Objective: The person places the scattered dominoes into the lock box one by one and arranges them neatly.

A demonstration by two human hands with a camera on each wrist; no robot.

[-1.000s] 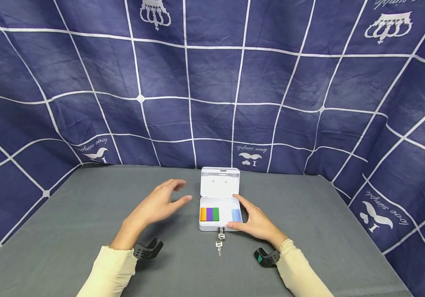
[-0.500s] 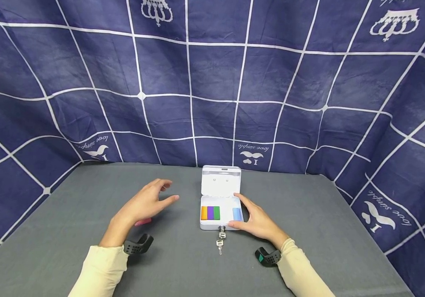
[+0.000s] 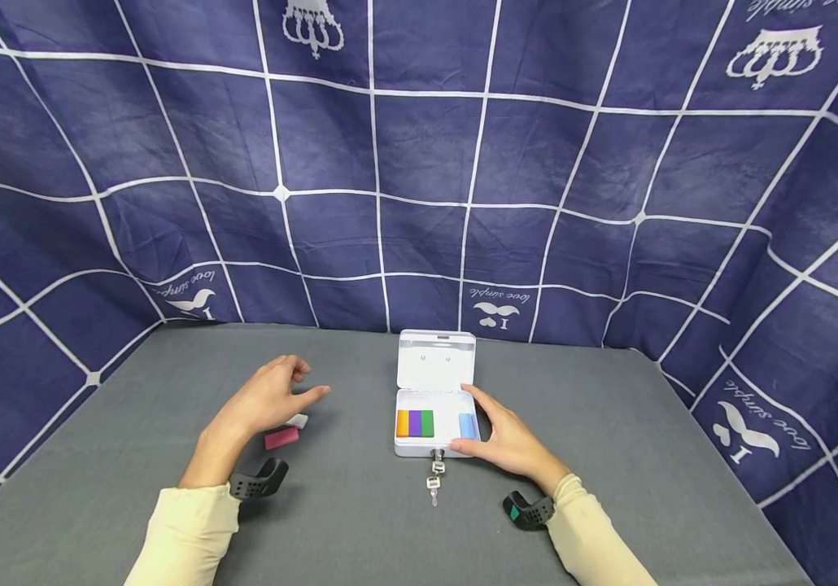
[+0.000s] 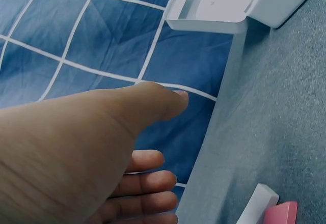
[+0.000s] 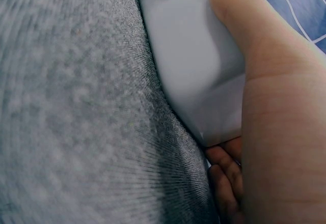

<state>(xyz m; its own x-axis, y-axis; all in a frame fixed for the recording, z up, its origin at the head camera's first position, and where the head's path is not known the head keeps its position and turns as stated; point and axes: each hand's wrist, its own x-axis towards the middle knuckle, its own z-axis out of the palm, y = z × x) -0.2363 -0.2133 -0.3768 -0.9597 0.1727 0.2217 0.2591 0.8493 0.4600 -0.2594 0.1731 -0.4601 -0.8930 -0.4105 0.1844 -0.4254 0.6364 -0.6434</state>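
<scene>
In the head view a white metal cash box [image 3: 412,447] stands on the table with its lid [image 3: 435,370] raised. Inside, an orange block [image 3: 403,423], a purple block [image 3: 415,423] and a green block [image 3: 427,423] lie side by side at the left; a light blue block [image 3: 467,425] lies at the right. My right hand [image 3: 499,435] grips the box's right side, thumb at the front edge and fingers behind. My left hand [image 3: 265,399] hovers with nothing in it, fingers loosely bent. Below it lie a dark pink block [image 3: 281,438] and a white block [image 3: 298,421], partly hidden.
Keys [image 3: 434,483] hang from the lock at the box's front. Each wrist wears a black band [image 3: 259,480]. A blue curtain [image 3: 419,163] with white lines stands behind the grey-covered table [image 3: 360,529].
My left hand has moved left, away from the box, uncovering the pink and white blocks beneath it. The right hand stays on the box.
</scene>
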